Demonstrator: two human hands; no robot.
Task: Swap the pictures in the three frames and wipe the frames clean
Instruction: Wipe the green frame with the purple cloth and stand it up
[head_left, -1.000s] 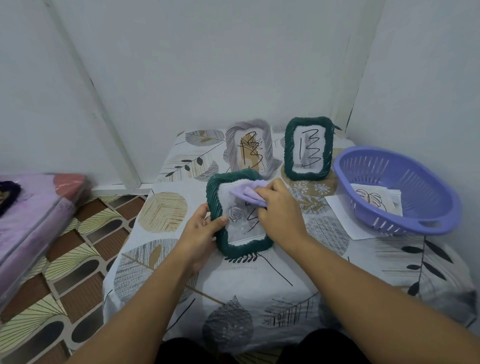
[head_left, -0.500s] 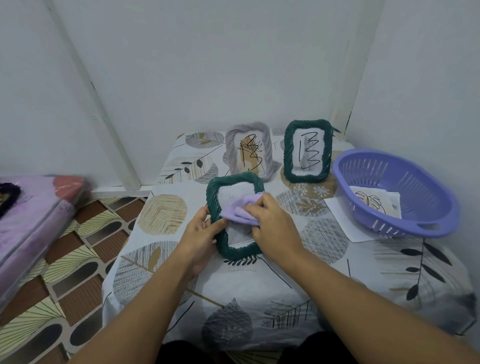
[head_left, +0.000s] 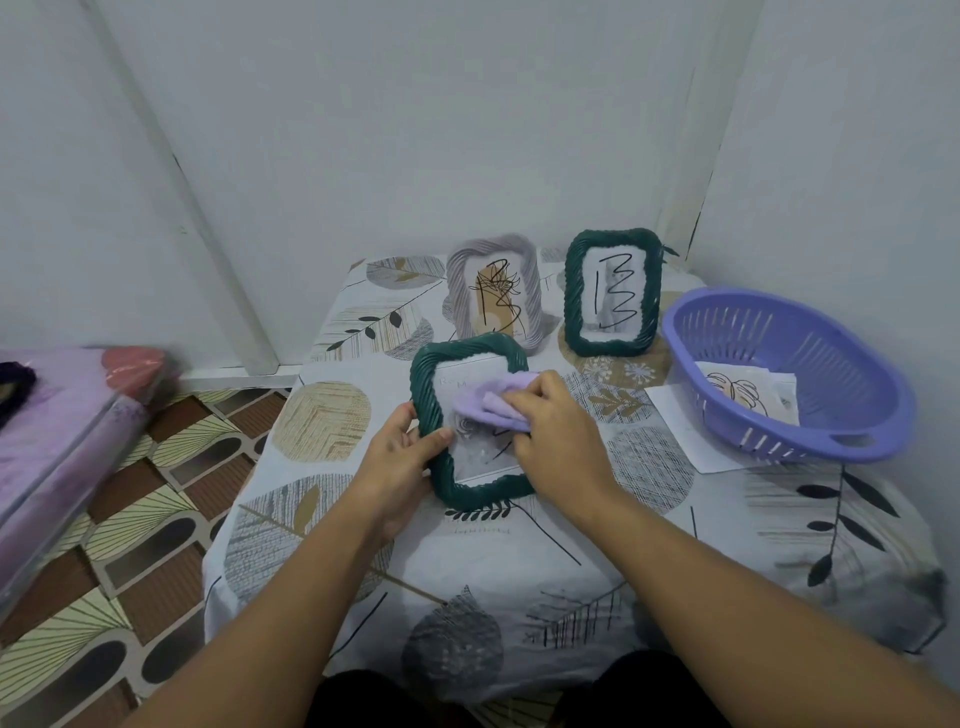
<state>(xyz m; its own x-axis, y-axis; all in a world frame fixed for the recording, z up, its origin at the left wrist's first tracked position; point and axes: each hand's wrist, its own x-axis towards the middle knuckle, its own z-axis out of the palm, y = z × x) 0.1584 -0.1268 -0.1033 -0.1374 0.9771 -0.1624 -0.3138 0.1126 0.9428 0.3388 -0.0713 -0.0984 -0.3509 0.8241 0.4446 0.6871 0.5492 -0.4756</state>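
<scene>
A dark green twisted-rim frame (head_left: 429, 387) stands tilted near the middle of the table. My left hand (head_left: 402, 452) grips its left edge, thumb on the front. My right hand (head_left: 556, 434) holds a lilac cloth (head_left: 480, 405) bunched against the frame's glass, covering part of the picture. Behind stand a grey frame (head_left: 457, 286) and a second dark green frame (head_left: 574, 296), both upright with black scribbled pictures showing.
A purple slotted basket (head_left: 852, 447) sits at the right with loose pictures (head_left: 748, 395) inside, on a white sheet (head_left: 685, 426). The leaf-print tablecloth (head_left: 675, 545) covers a small table in a wall corner. A purple mattress (head_left: 57, 415) lies at the left, over patterned floor.
My right hand has rubbed the cloth across the glass, down to the left and then back up to the right. My left hand has kept its grip on the frame's edge.
</scene>
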